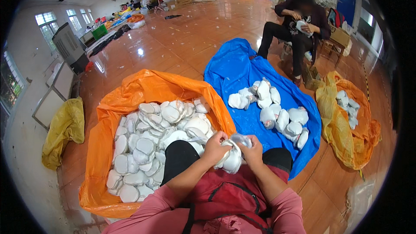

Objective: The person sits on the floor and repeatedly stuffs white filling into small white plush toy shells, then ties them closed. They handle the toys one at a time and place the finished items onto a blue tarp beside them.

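Note:
Above my lap, my left hand (216, 148) is closed on a small stack of white rounded pads (232, 161). Across from it my right hand (253, 151) grips a clear plastic bag (241, 139) at the top of the same pads. The bag is crumpled, and how far it covers the pads cannot be made out. To my left lies an orange woven sheet (158, 80), its edges raised around a big heap of loose white pads (145, 146). A blue sheet (236, 56) spreads ahead and right, carrying several bagged bundles of pads (295, 116).
A seated person (299, 26) handles a white piece beyond the blue sheet. Right of it sits a yellow-orange sack (331, 125) with more white pieces. A yellow sack (65, 130) leans by boards at the left wall. Farther back, other people and piles stand on the tiled floor (182, 39).

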`<state>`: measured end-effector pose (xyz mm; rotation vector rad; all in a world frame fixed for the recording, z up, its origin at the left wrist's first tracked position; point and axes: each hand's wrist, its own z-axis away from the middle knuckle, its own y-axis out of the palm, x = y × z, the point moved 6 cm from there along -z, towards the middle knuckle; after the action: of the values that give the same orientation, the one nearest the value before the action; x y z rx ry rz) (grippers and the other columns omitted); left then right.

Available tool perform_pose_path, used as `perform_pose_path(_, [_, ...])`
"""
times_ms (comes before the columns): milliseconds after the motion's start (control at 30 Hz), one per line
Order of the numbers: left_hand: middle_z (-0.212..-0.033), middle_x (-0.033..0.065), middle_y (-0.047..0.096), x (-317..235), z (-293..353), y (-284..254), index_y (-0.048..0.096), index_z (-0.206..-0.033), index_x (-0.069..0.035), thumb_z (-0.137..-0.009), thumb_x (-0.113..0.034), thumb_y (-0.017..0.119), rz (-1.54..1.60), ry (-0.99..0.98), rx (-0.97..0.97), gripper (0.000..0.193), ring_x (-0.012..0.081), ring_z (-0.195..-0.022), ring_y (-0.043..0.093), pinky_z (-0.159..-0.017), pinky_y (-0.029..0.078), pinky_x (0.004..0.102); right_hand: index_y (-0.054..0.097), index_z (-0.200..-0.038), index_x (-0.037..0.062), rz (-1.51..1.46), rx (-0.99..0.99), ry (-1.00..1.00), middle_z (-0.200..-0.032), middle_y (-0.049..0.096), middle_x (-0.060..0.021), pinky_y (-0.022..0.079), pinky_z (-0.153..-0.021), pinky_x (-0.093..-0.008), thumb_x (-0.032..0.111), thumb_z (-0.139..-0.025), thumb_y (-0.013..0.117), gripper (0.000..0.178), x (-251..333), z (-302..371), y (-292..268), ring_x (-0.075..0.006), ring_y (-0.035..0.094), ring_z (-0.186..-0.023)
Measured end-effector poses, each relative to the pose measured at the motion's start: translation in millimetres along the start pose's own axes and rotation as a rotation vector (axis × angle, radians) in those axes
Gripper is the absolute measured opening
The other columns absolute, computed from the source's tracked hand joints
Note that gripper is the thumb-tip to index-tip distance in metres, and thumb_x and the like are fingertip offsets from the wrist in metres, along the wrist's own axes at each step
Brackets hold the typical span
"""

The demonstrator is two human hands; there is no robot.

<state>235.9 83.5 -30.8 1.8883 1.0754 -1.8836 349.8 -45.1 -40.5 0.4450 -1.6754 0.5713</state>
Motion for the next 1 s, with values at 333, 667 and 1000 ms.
perform_pose_path(333, [-0.08,0.0148,0.056,6.5,7.5,-9.7,0.051,-0.081,-0.002,-0.069,-0.006,0.068,-0.192,0.039,0.074,0.021,0.0306,-0.075,0.056,-0.067,0.044,0.0373,0.054,-0.125,0.0071,0.052,0.487,0.122,-0.109,0.063,-0.0085,0.048,-0.083,-0.0307,0.033,-0.084,0.074,0.053,-21.6,4.9,24.4,-0.0173,0.059,-0.097])
perform_pose_path(667, [-0.093,0.0027,0.06,13.7,26.7,-2.4,0.058,-0.103,-0.004,-0.087,-0.012,0.062,0.567,-0.359,0.449,0.019,0.0114,-0.085,0.058,-0.076,0.046,0.0247,0.056,-0.112,0.0083,-0.288,0.602,0.321,-0.099,0.061,-0.0028,0.047,-0.081,-0.0291,0.021,-0.087,0.071,0.032,-23.8,16.9,25.3,-0.0129,0.057,-0.09])
perform_pose_path(1000, [-0.113,0.0075,0.057,-4.9,42.8,11.8,0.048,-0.123,-0.003,-0.089,-0.014,0.067,1.006,-0.365,0.533,0.041,0.0161,-0.105,0.058,-0.093,0.048,0.0309,0.054,-0.104,0.0064,-0.555,0.372,0.283,-0.096,0.062,-0.0031,0.049,-0.078,-0.0276,0.003,-0.084,0.068,0.025,-5.6,9.5,5.9,-0.0125,0.059,-0.086])
